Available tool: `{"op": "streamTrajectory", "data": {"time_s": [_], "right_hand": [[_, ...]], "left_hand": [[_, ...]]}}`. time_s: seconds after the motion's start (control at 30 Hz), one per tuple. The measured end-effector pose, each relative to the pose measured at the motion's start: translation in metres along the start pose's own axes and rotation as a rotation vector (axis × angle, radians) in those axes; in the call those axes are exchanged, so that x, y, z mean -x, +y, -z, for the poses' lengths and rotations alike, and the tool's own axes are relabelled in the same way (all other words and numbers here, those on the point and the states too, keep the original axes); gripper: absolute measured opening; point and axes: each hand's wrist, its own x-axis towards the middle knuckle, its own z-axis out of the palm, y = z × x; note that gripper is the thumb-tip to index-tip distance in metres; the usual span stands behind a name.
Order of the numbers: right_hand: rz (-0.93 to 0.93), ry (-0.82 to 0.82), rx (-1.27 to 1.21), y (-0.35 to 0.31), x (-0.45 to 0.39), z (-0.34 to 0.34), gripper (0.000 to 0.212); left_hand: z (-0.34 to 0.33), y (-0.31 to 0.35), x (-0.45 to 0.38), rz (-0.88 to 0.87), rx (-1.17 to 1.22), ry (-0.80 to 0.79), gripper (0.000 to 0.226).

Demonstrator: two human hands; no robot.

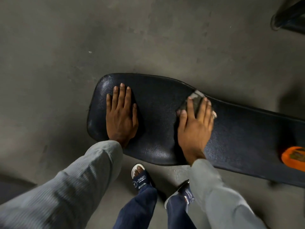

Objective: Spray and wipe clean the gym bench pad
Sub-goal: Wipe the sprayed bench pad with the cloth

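Black textured vinyl covers the long gym bench pad [158, 113], which runs from the centre of the scene off to the right, above a grey concrete floor [66, 47]. At the pad's rounded left end the left hand [121, 116] lies flat, palm down, its fingers [121, 96] straight and spread, holding nothing. Further right, the right hand [194, 128] presses a small crumpled grey cloth [195, 101] against the pad's far edge, fingers splayed open over it. Both arms wear grey ribbed sleeves [92, 171]. An orange object [293, 157], blurred, rests on the pad at the right edge. Below, near the viewer, stand two feet in dark sandals [140, 178] and navy trousers [137, 210].
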Motion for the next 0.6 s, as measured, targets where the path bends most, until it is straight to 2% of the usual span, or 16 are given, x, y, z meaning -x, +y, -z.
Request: {"op": "streamTrajectory", "data": {"time_s": [0.13, 0.2, 0.3, 0.4, 0.5, 0.6], "right_hand": [[-0.076, -0.091, 0.051, -0.005, 0.080, 0.006, 0.058], [0.053, -0.138, 0.036, -0.028, 0.093, 0.000, 0.060], [0.321, -0.092, 0.016, -0.047, 0.059, -0.008, 0.063], [0.414, -0.085, 0.012, -0.038, 0.005, -0.011, 0.063], [0.288, -0.063, 0.016, -0.004, -0.016, -0.008, 0.063], [0.095, -0.040, -0.010, 0.033, 0.011, 0.004, 0.064]], "left_hand": [[-0.001, -0.001, 0.002, 0.001, 0.008, -0.011, 0.062], [-0.002, -0.001, 0.002, -0.008, 0.003, -0.006, 0.062], [-0.004, -0.001, 0.001, -0.017, -0.004, 0.008, 0.062], [-0.002, -0.003, 0.000, -0.007, -0.009, 0.010, 0.064], [0.000, -0.002, 0.001, -0.013, -0.025, -0.011, 0.067], [0.002, 0.003, -0.001, 0.000, -0.023, -0.043, 0.071]]}}
